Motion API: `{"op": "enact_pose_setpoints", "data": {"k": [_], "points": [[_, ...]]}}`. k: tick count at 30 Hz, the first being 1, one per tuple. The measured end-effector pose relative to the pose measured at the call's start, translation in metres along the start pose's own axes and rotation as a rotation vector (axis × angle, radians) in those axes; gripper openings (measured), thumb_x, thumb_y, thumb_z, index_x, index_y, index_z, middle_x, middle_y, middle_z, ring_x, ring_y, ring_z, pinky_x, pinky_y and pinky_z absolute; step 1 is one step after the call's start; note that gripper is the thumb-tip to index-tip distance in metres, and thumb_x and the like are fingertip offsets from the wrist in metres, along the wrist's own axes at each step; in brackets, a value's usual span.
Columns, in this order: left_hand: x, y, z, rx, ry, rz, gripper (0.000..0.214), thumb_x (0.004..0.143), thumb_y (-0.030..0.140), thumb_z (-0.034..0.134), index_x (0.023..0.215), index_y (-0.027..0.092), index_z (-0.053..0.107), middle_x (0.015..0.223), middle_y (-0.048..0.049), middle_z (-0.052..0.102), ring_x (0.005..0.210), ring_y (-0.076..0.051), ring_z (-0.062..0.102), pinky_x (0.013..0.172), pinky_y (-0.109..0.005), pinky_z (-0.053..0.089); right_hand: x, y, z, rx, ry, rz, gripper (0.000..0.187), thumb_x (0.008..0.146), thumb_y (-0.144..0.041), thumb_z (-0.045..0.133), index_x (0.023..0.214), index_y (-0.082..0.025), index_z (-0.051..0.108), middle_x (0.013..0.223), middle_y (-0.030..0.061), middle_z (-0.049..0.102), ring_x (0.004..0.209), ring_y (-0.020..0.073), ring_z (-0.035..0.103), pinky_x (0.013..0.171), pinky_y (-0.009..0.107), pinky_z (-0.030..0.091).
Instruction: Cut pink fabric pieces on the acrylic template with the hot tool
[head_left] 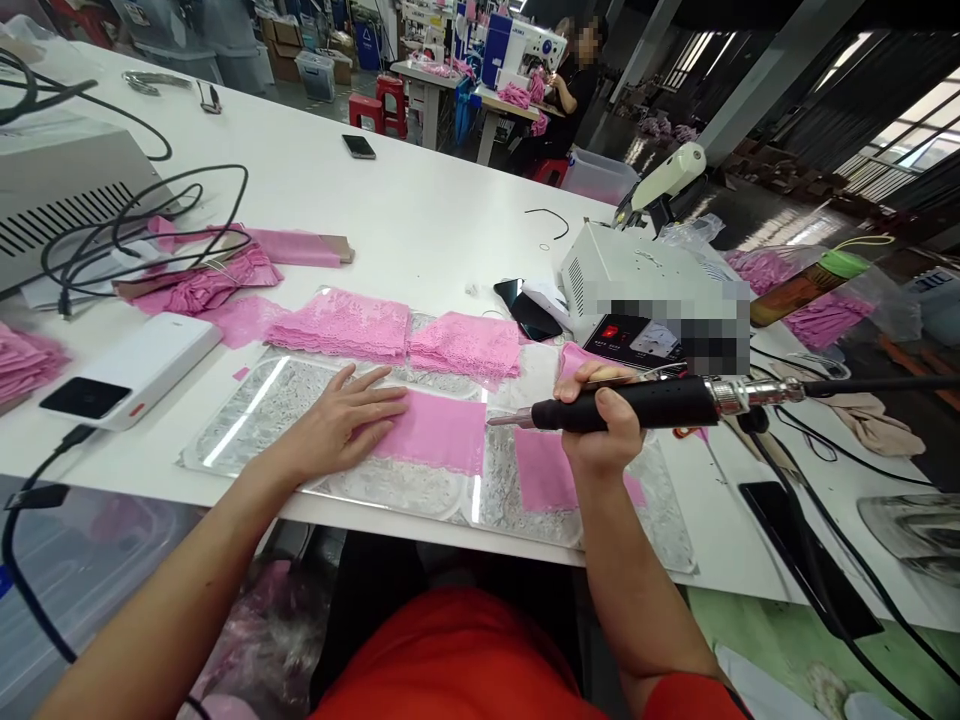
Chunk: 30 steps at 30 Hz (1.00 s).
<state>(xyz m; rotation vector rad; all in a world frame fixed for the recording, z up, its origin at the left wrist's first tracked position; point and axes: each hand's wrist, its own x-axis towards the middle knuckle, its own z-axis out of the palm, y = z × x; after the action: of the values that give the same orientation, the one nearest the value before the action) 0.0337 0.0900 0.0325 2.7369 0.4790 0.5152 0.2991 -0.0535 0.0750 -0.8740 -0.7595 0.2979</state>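
Note:
My left hand [352, 425] lies flat with fingers stretched, pressing the left end of a pink fabric piece [442, 430] on a clear, scratched plastic board [247, 420]. My right hand [606, 425] is wrapped around the black handle of a corded handheld tool [660, 402], which looks like an ultrasonic welder. Its metal tip points left, at the fabric's right edge; whether they touch I cannot tell. A thin metal item shows above the handle, its kind unclear. Another pink piece [541, 470] lies partly behind my right wrist. Two lace fabric stacks [341, 325] [465, 345] sit along the board's far side.
A white power bank [135, 370] stands at left near looping black cables [150, 235]. A grey-white control box [637, 280] is at back right, beside a bottle [806, 285]. Phones [359, 146] [529, 308] lie on the table. Beyond, a person [566, 95] sits at a sewing machine.

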Motion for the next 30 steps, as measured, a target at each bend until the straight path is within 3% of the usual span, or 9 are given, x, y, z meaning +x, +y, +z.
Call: {"op": "enact_pose_setpoints", "data": {"k": [26, 30], "points": [[0.000, 0.002, -0.001, 0.014, -0.001, -0.015, 0.038, 0.094, 0.036, 0.044, 0.123, 0.026, 0.067, 0.134, -0.0040, 0.061, 0.139, -0.030, 0.039, 0.116, -0.059, 0.020, -0.002, -0.002, 0.002, 0.040, -0.031, 0.036, 0.005, 0.068, -0.023, 0.059, 0.072, -0.020, 0.057, 0.074, -0.0021, 0.057, 0.052, 0.0091, 0.055, 0.055, 0.029, 0.047], [0.000, 0.001, 0.000, 0.012, 0.012, -0.007, 0.038, 0.094, 0.034, 0.044, 0.122, 0.024, 0.067, 0.134, -0.0050, 0.061, 0.139, -0.030, 0.040, 0.116, -0.059, 0.020, 0.000, -0.009, -0.003, 0.049, -0.097, 0.087, 0.009, 0.066, -0.028, 0.058, 0.072, -0.021, 0.056, 0.071, -0.0020, 0.054, 0.049, 0.0081, 0.051, 0.051, 0.027, 0.045]]}}
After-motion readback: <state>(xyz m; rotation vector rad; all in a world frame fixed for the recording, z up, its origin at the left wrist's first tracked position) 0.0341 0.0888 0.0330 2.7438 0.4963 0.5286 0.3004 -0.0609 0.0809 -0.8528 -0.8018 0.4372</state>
